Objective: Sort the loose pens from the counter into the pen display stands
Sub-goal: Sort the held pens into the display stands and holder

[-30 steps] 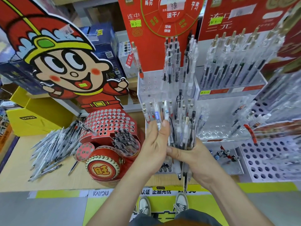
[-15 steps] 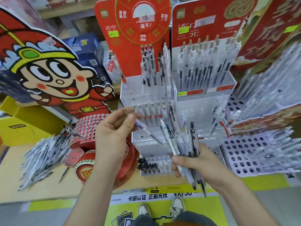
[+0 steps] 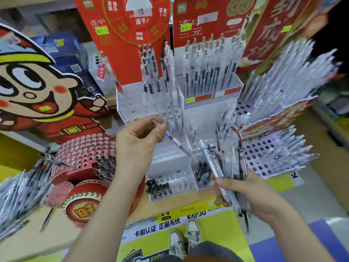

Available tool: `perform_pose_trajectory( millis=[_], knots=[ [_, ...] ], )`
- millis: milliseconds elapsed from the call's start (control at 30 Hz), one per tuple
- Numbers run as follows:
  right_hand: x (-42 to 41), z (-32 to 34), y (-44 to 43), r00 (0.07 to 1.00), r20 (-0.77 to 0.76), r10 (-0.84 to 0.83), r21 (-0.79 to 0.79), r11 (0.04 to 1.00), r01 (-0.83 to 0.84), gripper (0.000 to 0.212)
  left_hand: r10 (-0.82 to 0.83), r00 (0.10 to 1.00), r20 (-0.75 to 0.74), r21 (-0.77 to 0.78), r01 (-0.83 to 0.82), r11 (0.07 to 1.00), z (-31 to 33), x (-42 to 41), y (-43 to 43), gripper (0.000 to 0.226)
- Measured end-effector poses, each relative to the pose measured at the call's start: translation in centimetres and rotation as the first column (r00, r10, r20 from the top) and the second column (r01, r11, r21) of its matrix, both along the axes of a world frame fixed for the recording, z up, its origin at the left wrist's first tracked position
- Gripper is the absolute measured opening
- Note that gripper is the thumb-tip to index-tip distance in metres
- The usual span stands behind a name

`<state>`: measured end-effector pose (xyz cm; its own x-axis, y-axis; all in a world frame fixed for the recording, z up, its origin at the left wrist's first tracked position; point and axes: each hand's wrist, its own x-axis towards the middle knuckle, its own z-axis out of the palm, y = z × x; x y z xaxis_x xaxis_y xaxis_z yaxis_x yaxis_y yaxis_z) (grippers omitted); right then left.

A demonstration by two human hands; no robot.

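One pen (image 3: 172, 138): left hand (image 3: 137, 146) pinches it near clear stand (image 3: 132, 95).
Right hand (image 3: 251, 193): grips pen bundle (image 3: 232, 159).
Next: tip into a seemingly free slot.

Left hand (image 3: 136, 148) with single pen (image 3: 172, 138); right hand (image 3: 247, 193) with perhaps ten pens (image 3: 229, 163)

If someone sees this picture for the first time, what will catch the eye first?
Most striking is the big cartoon cutout in red and yellow at the far left. In the middle, the left hand pinches a single pen in front of the clear pen stand, while the right hand grips a bundle of pens at lower right. A blurred heap of loose pens lies on the counter at the left edge.
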<state>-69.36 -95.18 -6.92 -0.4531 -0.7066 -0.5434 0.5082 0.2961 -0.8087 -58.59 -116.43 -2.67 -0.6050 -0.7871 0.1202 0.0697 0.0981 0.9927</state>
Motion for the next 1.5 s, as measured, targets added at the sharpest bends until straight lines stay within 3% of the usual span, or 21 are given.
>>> perform_pose_trajectory(
  millis=[133, 200, 367, 467, 567, 633, 700, 867, 933, 1200, 1333, 1500],
  knots=[
    [0.7, 0.1, 0.9, 0.999, 0.031, 0.035, 0.028, 0.999, -0.036, 0.048, -0.157, 0.983, 0.100, -0.112, 0.168, 0.979, -0.2, -0.5, 0.3, 0.017],
    [0.9, 0.2, 1.1, 0.998, 0.020, 0.058, 0.021, 0.998, -0.059, 0.056, -0.216, 0.967, 0.135, -0.090, 0.229, 0.969, -0.1, -1.0, 0.5, 0.018],
    [0.1, 1.0, 1.2, 0.988, -0.014, 0.154, -0.053, 0.986, -0.155, 0.008, -0.373, 0.897, 0.236, -0.035, 0.391, 0.920, 0.1, -2.4, 1.6, 0.027],
    [-1.0, 1.1, 1.2, 0.970, -0.027, 0.243, -0.071, 0.967, -0.244, 0.011, -0.395, 0.877, 0.275, -0.012, 0.414, 0.910, 0.1, -3.4, 2.5, 0.029],
    [-2.6, 1.0, 1.3, 0.946, -0.046, 0.320, -0.057, 0.945, -0.322, 0.014, -0.384, 0.864, 0.325, -0.055, 0.422, 0.905, 0.6, -4.3, 3.5, 0.012],
    [-3.9, 0.8, 1.5, 0.926, -0.060, 0.372, -0.051, 0.926, -0.375, 0.015, -0.418, 0.855, 0.306, -0.023, 0.446, 0.895, 1.1, -5.0, 4.2, 0.010],
    [-5.2, 0.4, 2.0, 0.916, -0.066, 0.396, -0.042, 0.916, -0.400, 0.029, -0.423, 0.864, 0.273, 0.039, 0.429, 0.902, 1.3, -5.7, 5.0, 0.007],
    [-7.6, 0.5, 3.2, 0.884, -0.095, 0.458, -0.034, 0.886, -0.463, 0.026, -0.164, 0.959, 0.233, 0.017, 0.164, 0.986, 1.4, -7.4, 6.0, 0.006],
    [-8.4, 0.0, 4.0, 0.875, -0.119, 0.470, 0.032, 0.882, -0.470, 0.042, -0.047, 0.977, 0.209, -0.003, 0.049, 0.999, 1.6, -7.5, 5.4, 0.009],
    [-10.5, -0.7, 6.0, 0.917, -0.110, 0.384, 0.042, 0.923, -0.382, 0.071, 0.059, 0.971, 0.231, -0.032, -0.052, 0.998, 2.1, -7.5, 5.1, 0.015],
    [-10.7, -0.6, 5.3, 0.939, -0.126, 0.321, -0.045, 0.943, -0.329, 0.046, 0.172, 0.941, 0.290, -0.125, -0.141, 0.982, 2.0, -6.1, 4.0, 0.013],
    [-10.3, -0.8, 3.9, 0.952, -0.147, 0.270, -0.116, 0.951, -0.287, 0.044, 0.328, 0.880, 0.344, -0.304, -0.226, 0.925, 2.3, -1.7, 2.1, 0.010]
  ],
)
